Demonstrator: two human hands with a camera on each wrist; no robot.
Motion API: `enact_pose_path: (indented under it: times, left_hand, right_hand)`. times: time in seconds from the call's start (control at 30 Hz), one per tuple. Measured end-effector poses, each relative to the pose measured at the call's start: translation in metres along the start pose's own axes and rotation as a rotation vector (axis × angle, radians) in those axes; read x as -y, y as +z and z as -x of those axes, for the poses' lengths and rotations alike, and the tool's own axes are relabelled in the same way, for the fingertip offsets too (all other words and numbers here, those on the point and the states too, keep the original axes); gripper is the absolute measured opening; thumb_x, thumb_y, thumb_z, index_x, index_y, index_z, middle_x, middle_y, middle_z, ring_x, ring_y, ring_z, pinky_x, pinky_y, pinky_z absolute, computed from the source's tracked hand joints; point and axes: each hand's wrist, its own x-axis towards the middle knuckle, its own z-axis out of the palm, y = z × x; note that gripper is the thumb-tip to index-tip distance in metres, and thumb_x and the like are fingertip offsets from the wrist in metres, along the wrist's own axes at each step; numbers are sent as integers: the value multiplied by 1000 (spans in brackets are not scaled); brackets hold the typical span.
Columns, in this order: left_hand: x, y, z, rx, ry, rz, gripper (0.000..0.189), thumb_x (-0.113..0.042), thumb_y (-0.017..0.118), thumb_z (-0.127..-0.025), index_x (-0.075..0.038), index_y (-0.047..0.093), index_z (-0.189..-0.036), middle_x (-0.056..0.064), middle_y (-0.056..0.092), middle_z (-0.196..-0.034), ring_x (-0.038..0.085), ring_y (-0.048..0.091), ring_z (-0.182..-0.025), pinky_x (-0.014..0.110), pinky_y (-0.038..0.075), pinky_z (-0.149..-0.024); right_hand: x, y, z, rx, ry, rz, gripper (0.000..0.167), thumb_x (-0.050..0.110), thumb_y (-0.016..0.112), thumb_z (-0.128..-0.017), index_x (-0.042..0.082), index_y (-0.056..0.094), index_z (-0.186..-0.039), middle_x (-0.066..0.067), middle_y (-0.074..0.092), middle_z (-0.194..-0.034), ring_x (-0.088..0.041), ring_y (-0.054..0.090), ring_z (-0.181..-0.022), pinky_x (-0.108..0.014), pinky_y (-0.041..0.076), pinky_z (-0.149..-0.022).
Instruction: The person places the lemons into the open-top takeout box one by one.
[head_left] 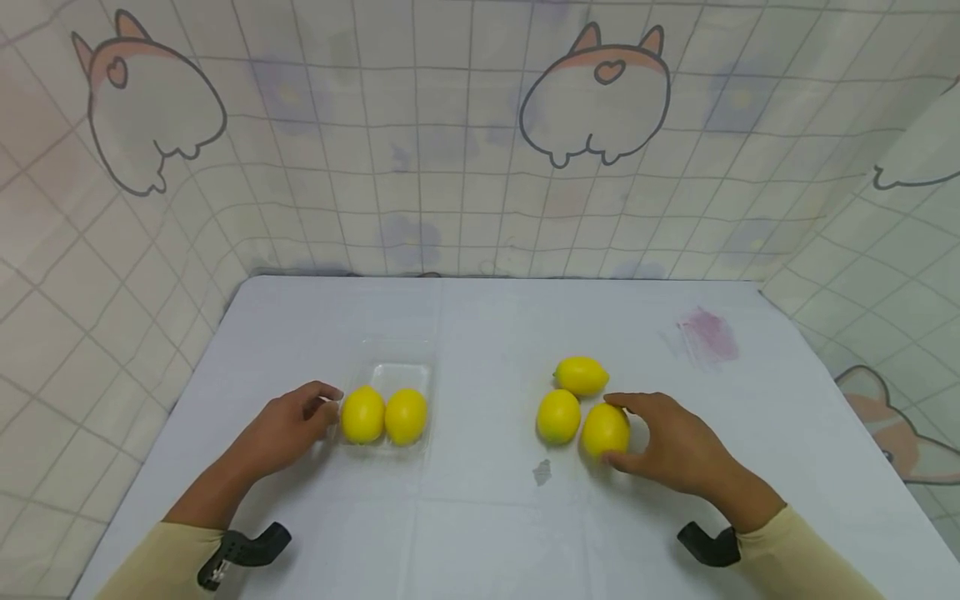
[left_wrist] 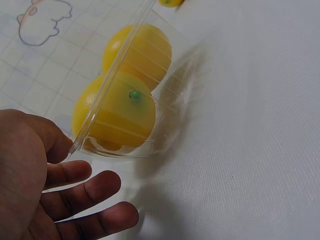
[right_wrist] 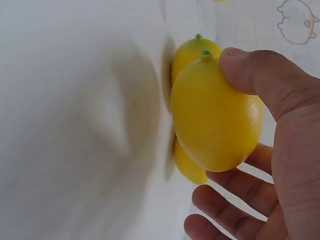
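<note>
While our R hand [head_left: 663,446] grips the rightmost lemon [head_left: 606,432] beside two other lemons [head_left: 558,417] on the bench [head_left: 495,542] and our L hand [head_left: 288,425] pinches the clear tray [head_left: 401,375], we shd lift straight, light grip, w/o nudging those.

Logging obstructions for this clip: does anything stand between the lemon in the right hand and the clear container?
Yes: another lemon sits immediately left of the held lemon; beyond it, only bare tabletop shows before the clear container.

Left sleeve [head_left: 157,565]: plain beige; at its cuff, a curved black fitting [head_left: 255,547] with silvery detail [head_left: 218,573]. Right sleeve [head_left: 806,560]: plain beige; curved black bracket [head_left: 708,546] at cuff.
</note>
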Motion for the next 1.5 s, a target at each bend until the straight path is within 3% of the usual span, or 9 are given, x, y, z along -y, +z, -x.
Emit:
enact_pose_path:
  times: [0.33,0.57,1.0,1.5]
  left_hand:
    - [0,-1,1,2,2,9,33,-25,49,-106,-7,59,-131,13,68,-115,23,60,-87,36,54,-71]
    - [-1,-2,1,-2,3,5,33,-24,49,-105,-7,60,-131,14,68,-117,23,60,-87,37,54,-71]
    - [-1,-1,0,-3,-6,1,32,-24,50,-105,-8,60,-131,14,68,-118,23,61,-89,38,54,-73]
    - [-1,0,0,-6,-11,16,34,-25,50,-105,-9,58,-134,12,68,-114,22,60,-86,37,54,-71]
  right_hand:
    - [8,-16,-14,-32,-25,-24,79,51,86,-79,16,58,-144,-7,60,-138,-32,59,-118,-56,51,-92]
    - [14,-20,-26,-33,-37,-43,80,51,85,-80,17,56,-146,-8,61,-136,-30,61,-110,-50,54,-86]
    - [32,-19,-50,-50,-69,-133,79,44,87,-80,19,56,-147,-7,62,-130,-32,60,-108,-50,52,-88]
    - [50,-11,-77,-26,-76,-203,80,56,82,-81,25,53,-149,-6,60,-135,-32,60,-112,-53,50,-93]
